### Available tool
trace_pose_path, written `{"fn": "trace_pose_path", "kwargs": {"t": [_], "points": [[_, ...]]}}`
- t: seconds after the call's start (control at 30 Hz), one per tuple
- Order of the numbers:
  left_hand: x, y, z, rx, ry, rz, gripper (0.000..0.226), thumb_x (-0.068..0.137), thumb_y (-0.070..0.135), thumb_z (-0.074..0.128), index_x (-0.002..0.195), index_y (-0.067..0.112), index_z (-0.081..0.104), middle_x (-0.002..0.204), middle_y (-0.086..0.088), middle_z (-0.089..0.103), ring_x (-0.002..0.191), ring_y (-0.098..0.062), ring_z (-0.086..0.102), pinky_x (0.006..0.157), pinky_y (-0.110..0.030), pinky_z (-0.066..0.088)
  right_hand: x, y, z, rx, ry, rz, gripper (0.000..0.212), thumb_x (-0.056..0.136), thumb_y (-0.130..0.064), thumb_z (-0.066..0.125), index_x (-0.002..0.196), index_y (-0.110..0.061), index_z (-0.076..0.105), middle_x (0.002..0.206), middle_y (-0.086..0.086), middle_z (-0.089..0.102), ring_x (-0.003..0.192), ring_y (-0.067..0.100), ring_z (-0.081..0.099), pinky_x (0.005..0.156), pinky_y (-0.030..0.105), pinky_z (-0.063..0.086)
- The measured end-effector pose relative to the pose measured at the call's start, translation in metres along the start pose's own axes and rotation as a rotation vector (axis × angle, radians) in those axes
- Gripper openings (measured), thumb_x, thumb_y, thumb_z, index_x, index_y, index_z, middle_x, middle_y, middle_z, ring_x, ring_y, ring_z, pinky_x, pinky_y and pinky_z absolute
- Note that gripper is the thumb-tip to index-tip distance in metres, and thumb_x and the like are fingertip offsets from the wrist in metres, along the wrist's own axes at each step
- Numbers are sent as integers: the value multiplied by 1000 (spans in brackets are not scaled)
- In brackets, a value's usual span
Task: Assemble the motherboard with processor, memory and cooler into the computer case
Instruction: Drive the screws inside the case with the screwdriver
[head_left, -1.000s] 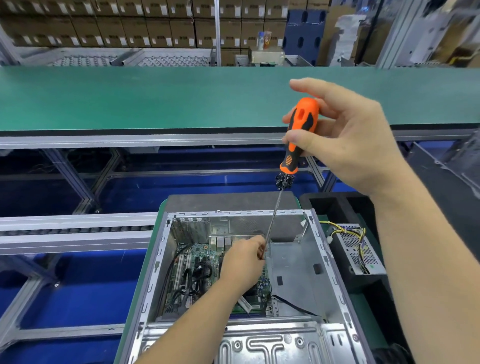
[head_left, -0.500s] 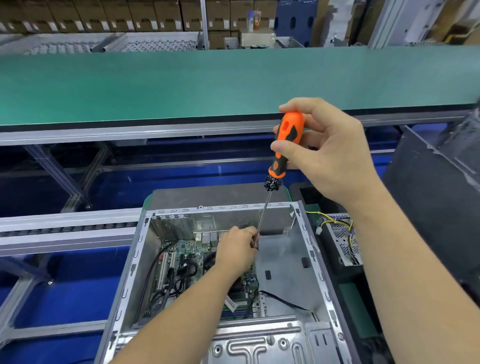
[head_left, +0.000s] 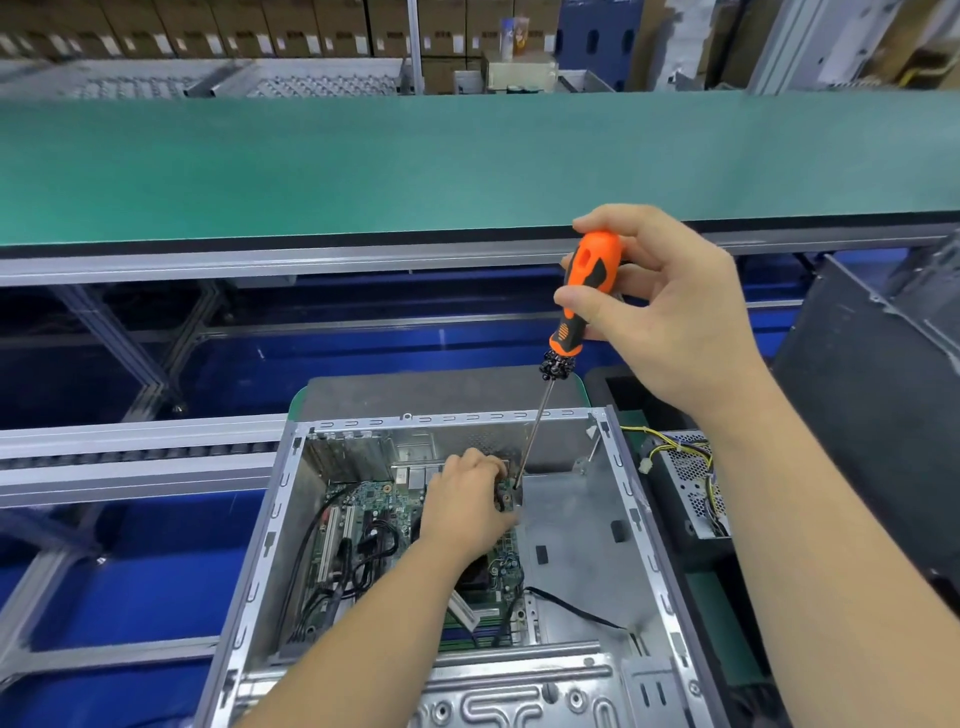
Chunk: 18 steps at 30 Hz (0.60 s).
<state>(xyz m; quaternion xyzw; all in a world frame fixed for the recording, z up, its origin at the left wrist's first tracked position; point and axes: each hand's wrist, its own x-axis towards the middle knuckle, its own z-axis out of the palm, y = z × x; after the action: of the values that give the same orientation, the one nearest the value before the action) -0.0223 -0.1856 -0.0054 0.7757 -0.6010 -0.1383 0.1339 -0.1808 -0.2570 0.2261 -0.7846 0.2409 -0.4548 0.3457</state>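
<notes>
Now | right hand (head_left: 670, 312) grips screwdriver (head_left: 582, 296) | tip on motherboard (head_left: 384, 514)

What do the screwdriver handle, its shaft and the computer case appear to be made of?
Screwdriver handle: looks like moulded plastic, matte orange with black inserts that may be rubber. Shaft: thin bright metal, probably steel, judging by its shine. Computer case: bare sheet metal, dull grey with a mottled, likely galvanised look, folded rims and punched slots.

A long green conveyor belt (head_left: 363, 161) runs across the far side; stacked cardboard boxes (head_left: 311, 31) stand behind it, and a roller track (head_left: 130, 447) lies left
</notes>
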Motion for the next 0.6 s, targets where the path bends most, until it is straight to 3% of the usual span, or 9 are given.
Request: {"fn": "trace_pose_path", "kwargs": {"t": [0.13, 0.27, 0.6], "points": [[-7, -6, -2, 144, -6, -35, 39, 81, 59, 66, 100, 26, 72, 112, 6, 56, 112, -21, 43, 96, -38, 37, -2, 7, 4, -8, -1, 19, 40, 86, -8, 78, 118, -25, 61, 97, 14, 64, 82, 31, 69, 69, 32, 63], [-11, -5, -4, 74, -87, -96, 29, 88, 54, 61, 77, 28, 70, 94, 8, 53, 108, -24, 43, 95, -40, 37, -3, 15, 8, 13, 9, 55, 41, 85, -6, 78, 115, -28, 62, 100, 14, 67, 82, 27, 71, 67, 32, 63], [-10, -4, -5, -5, -102, -145, 24, 88, 49, 65, 70, 34, 59, 96, 9, 50, 110, -23, 42, 92, -37, 36, -3, 29, 7, 10, 27, 84, 40, 85, -10, 78, 116, -31, 62, 100, 11, 68, 85, 25, 73, 67, 37, 64]]}}
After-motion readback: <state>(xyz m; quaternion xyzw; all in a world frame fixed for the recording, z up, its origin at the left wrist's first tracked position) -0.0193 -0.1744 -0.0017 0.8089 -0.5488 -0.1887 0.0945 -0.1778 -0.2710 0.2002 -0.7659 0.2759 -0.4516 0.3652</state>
